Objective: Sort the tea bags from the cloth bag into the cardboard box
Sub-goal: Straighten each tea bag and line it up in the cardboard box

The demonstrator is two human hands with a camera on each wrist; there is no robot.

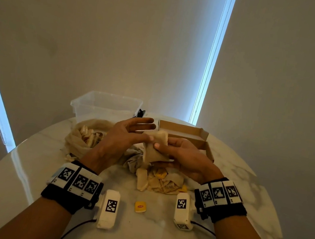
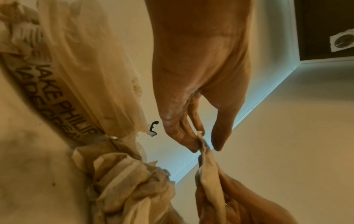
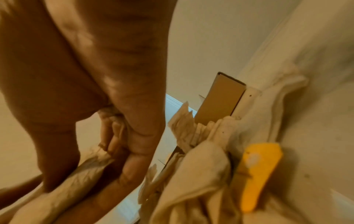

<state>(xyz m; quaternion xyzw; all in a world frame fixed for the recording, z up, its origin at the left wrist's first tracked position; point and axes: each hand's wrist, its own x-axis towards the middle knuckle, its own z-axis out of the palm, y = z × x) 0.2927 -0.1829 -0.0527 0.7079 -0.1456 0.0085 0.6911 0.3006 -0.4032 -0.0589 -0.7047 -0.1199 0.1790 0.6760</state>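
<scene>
Together, hands (image 1: pixel 180 154) (apparently) pinch tea bag (image 1: pixel 155 149).

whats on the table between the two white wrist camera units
A lone yellow tea tag lies on the marble table, apart from both units; the rest is bare. The head view shows it.

A home interior. A round marble-topped table (image 1: pixel 244 181) stands against plain walls (image 1: pixel 123 35). Drawn roller blinds (image 1: pixel 287 75) glow at their edges.
</scene>
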